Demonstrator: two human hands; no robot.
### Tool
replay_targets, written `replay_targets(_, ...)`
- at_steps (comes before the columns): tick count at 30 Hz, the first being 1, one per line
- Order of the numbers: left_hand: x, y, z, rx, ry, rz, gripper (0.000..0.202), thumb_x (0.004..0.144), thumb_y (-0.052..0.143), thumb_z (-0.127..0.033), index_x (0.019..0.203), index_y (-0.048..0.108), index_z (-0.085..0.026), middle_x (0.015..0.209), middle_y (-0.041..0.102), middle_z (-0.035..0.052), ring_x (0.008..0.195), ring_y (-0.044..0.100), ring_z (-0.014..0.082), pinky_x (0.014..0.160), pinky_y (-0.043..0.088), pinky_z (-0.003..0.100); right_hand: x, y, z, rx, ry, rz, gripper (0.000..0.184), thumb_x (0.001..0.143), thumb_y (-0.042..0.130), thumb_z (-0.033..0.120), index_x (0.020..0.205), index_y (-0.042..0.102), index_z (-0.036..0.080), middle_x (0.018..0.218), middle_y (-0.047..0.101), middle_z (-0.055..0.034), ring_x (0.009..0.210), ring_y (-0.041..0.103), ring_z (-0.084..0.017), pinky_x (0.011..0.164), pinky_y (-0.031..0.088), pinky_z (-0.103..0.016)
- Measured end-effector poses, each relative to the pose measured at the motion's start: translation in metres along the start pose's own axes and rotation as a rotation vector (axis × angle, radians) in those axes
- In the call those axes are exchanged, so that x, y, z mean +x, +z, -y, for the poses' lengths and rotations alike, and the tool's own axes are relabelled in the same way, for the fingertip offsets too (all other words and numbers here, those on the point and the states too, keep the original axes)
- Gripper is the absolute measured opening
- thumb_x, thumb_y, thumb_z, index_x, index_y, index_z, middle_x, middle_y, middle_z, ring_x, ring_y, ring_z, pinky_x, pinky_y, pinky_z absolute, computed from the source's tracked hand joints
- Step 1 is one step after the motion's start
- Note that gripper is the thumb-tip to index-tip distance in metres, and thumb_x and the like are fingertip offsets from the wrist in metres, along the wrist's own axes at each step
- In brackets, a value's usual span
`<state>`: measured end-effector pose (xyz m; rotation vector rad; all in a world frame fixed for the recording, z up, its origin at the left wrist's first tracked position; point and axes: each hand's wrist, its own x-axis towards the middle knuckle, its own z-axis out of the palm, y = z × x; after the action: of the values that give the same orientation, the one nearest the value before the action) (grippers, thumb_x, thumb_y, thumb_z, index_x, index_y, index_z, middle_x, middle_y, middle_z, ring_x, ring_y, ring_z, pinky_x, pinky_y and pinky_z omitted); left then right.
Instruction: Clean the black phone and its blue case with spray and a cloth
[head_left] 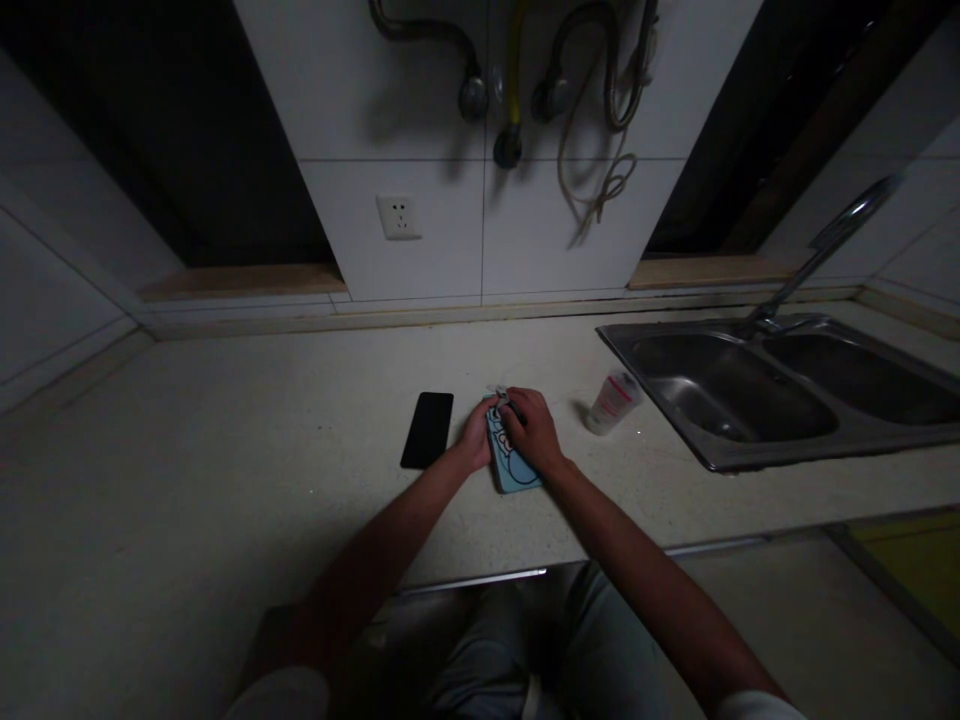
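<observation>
A light blue phone case [512, 467] with a cartoon print lies on the pale countertop [225, 420]. My right hand [531, 427] rests on top of it, fingers curled and pinching something small at the case's far end. My left hand [477, 435] presses against the case's left edge with its fingers closed around it. A black phone [427, 429] lies flat just left of my left hand, untouched.
A small clear plastic cup [613, 401] with red markings stands right of the case. A steel double sink [780, 395] with a faucet [825, 245] fills the right side. On the tiled back wall are a socket [398, 216] and hanging hoses [517, 80].
</observation>
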<state>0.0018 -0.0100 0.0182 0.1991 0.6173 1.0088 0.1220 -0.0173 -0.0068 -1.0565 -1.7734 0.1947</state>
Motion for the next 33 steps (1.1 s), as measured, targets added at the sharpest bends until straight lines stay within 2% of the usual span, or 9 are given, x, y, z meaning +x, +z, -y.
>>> replay_targets(4,-0.002,0.002,0.0,-0.014,-0.006,-0.009,0.016,0.086,0.056,-0.021,0.077,0.067,-0.015,0.062,0.069,0.0014,0.061,0.067,0.0151,0.074,0.055,0.027,0.0,-0.002,0.003,0.011,0.012,-0.028,0.024,0.095,0.056,0.034,0.112,0.07,0.024,0.117,0.068,-0.0121,0.114,0.058,-0.028,0.1,0.047,-0.051)
replay_targets(6,-0.003,0.003,0.0,-0.008,-0.015,-0.015,0.019,0.088,0.054,-0.021,0.076,0.067,-0.015,0.061,0.068,0.0014,0.059,0.067,0.0146,0.073,0.055,0.026,-0.001,-0.003,0.005,0.004,0.012,-0.04,0.023,0.095,0.057,0.033,0.111,0.069,0.023,0.125,0.065,-0.0131,0.119,0.057,-0.028,0.102,0.047,-0.05)
replay_targets(9,-0.004,0.004,-0.001,0.007,-0.016,-0.016,0.02,0.089,0.053,-0.022,0.076,0.067,-0.014,0.062,0.068,0.0028,0.067,0.07,0.0171,0.074,0.056,0.027,0.0,-0.004,0.006,0.007,-0.01,-0.023,0.022,0.095,0.057,0.032,0.111,0.068,0.023,0.132,0.063,-0.0136,0.123,0.057,-0.027,0.103,0.046,-0.049)
replay_targets(15,-0.005,0.002,0.0,0.012,0.009,0.022,0.016,0.086,0.058,-0.025,0.08,0.068,-0.014,0.074,0.073,0.0063,0.082,0.073,0.0216,0.081,0.056,0.031,0.001,-0.005,0.005,0.003,-0.045,0.037,0.024,0.095,0.058,0.032,0.115,0.067,0.023,0.12,0.071,-0.0113,0.114,0.062,-0.027,0.099,0.047,-0.048)
replay_targets(18,-0.004,0.001,0.001,-0.007,0.015,0.047,0.02,0.088,0.06,-0.032,0.08,0.068,-0.015,0.074,0.073,0.0061,0.083,0.073,0.0223,0.081,0.057,0.032,0.002,-0.005,0.006,0.002,-0.051,0.043,0.022,0.094,0.059,0.032,0.113,0.068,0.024,0.118,0.072,-0.0102,0.113,0.062,-0.027,0.098,0.047,-0.049)
replay_targets(24,-0.004,0.0,-0.001,-0.038,-0.019,0.09,0.038,0.087,0.063,-0.052,0.076,0.064,-0.016,0.076,0.072,0.0074,0.084,0.073,0.0238,0.077,0.058,0.033,0.003,-0.005,0.011,0.017,-0.105,0.06,0.014,0.094,0.058,0.031,0.096,0.071,0.024,0.113,0.073,-0.0098,0.109,0.062,-0.027,0.096,0.047,-0.049)
replay_targets(28,-0.004,0.001,-0.002,-0.018,-0.043,0.106,0.045,0.085,0.063,-0.059,0.074,0.063,-0.016,0.074,0.072,0.0087,0.085,0.073,0.0257,0.074,0.058,0.033,0.003,-0.007,0.016,0.023,-0.107,0.082,0.014,0.093,0.058,0.03,0.093,0.071,0.025,0.113,0.072,-0.009,0.11,0.061,-0.026,0.096,0.046,-0.049)
replay_targets(33,-0.003,0.0,-0.002,-0.003,-0.03,0.102,0.048,0.083,0.065,-0.062,0.07,0.061,-0.016,0.071,0.07,0.0081,0.084,0.073,0.0259,0.076,0.057,0.034,0.002,-0.008,0.02,0.035,-0.176,0.114,0.011,0.093,0.058,0.029,0.092,0.069,0.026,0.112,0.072,-0.0079,0.11,0.062,-0.025,0.097,0.046,-0.047)
